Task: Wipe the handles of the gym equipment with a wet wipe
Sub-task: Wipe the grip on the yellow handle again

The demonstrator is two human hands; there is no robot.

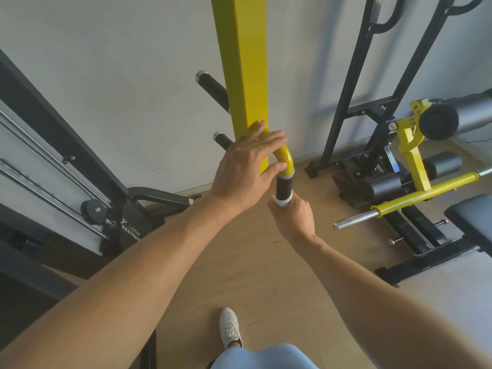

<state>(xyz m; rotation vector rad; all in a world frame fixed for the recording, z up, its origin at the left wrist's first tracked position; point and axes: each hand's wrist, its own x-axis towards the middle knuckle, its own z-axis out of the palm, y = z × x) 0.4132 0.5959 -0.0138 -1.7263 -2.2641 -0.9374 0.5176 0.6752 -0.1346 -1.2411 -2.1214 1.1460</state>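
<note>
The left hand (246, 166) reaches forward with straight, spread fingers lying over the yellow bend (285, 155) just above the black handle (284, 188), thumb tip touching the bend near its metal collar. The right hand (294, 218) comes up from below, fingers curled around the white wipe (282, 202), which wraps the handle's lower end. Both forearms are extended towards the yellow post (243, 62).
</note>
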